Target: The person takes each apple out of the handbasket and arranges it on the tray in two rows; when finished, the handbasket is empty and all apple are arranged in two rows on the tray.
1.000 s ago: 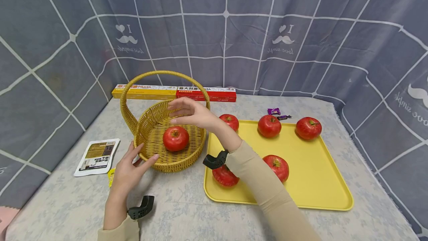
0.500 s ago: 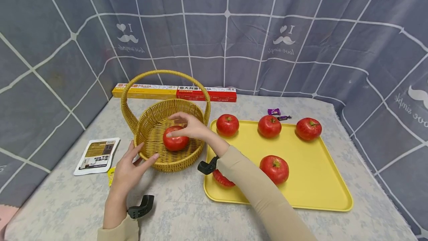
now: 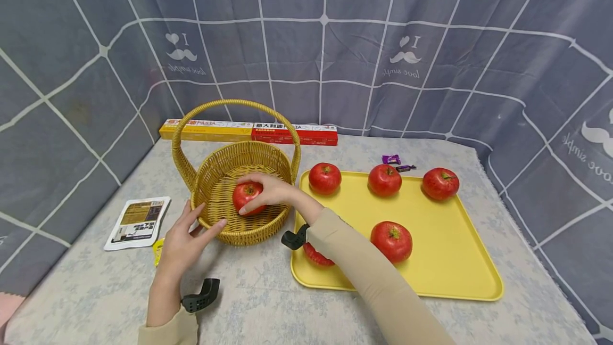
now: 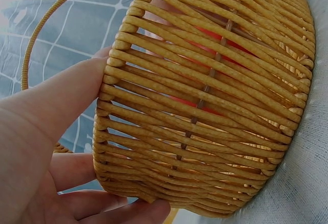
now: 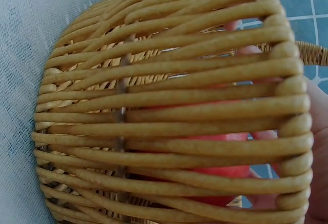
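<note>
In the head view a woven yellow basket [image 3: 251, 237] with a tall arched handle stands left of the middle. Inside it sits a red apple [image 3: 245, 195]. My right hand [image 3: 275, 190] reaches over the basket's right rim and grips that apple, thumb on the near side, fingers over the far side. At the front left, my left hand [image 3: 183, 241] holds the basket's rim. The left wrist view has the thumb [image 4: 66, 96] at the rim and the other fingers against the woven side. Through the weave in the right wrist view, red apple skin [image 5: 220, 170] shows.
A yellow tray [image 3: 450, 260] with several red apples [image 3: 391, 241] lies on the right; my right sleeve partly hides one. Behind the basket are pasta boxes [image 3: 294, 136]. Purple-wrapped sweets [image 3: 391, 159] lie behind the tray, and a white packet [image 3: 138, 223] is at the left.
My right hand has come down from above the basket onto the apple and closed round it; the apple has shifted slightly left. The left hand stays at the rim.
</note>
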Available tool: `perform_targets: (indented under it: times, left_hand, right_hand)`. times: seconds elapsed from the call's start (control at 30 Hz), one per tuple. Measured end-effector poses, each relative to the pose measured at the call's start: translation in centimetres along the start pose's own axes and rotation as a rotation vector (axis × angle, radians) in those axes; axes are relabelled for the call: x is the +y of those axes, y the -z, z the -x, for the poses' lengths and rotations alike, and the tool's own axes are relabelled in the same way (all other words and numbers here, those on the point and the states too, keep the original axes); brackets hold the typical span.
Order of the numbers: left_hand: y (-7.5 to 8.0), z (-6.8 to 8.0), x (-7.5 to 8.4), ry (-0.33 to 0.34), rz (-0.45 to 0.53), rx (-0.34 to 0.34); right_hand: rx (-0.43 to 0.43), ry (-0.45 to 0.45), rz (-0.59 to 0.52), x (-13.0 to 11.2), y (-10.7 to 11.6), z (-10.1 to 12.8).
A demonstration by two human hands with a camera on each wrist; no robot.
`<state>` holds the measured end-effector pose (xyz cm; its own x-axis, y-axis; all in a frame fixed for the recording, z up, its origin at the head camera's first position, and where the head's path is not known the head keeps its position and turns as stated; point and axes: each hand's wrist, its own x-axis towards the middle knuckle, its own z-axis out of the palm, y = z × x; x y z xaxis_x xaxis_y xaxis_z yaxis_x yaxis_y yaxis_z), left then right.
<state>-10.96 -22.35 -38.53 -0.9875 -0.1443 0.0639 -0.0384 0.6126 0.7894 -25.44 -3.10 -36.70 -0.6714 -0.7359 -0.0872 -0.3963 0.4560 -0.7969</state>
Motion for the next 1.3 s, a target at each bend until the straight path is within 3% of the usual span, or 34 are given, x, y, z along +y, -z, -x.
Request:
perform_targets:
  times: [0.87,1.07,1.3]
  left_hand:
    - [0.1,0.0,0.1,0.019,0.004,-0.009]
    - [0.1,0.0,0.1,0.015,-0.002,-0.006]
    - [0.1,0.0,-0.1,-0.018,-0.012,0.009]
  right_hand:
    - [0.017,0.03,0.117,-0.2,0.1,-0.1]
    - [-0.03,0.081,0.046,-1.6,2.4,1.8]
    - [-0.065,0.197,0.038,-3.5,6.8,6.7]
